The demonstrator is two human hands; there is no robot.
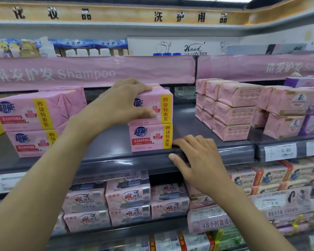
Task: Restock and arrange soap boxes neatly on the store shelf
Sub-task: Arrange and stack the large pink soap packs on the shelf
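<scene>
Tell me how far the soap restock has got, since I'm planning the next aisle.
Done: a two-box stack stands at the left, and the lower box of the middle stack sits at the shelf front. In hand: the left hand grips the upper box on top of it; the right hand rests on the shelf edge beside the lower box. Left, probably: the bare shelf either side of the middle stack.

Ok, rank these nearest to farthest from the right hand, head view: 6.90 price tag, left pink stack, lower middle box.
1. lower middle box, just left, at the fingertips of the right hand.
2. 6.90 price tag, out to its right.
3. left pink stack, far off to its left.
</scene>
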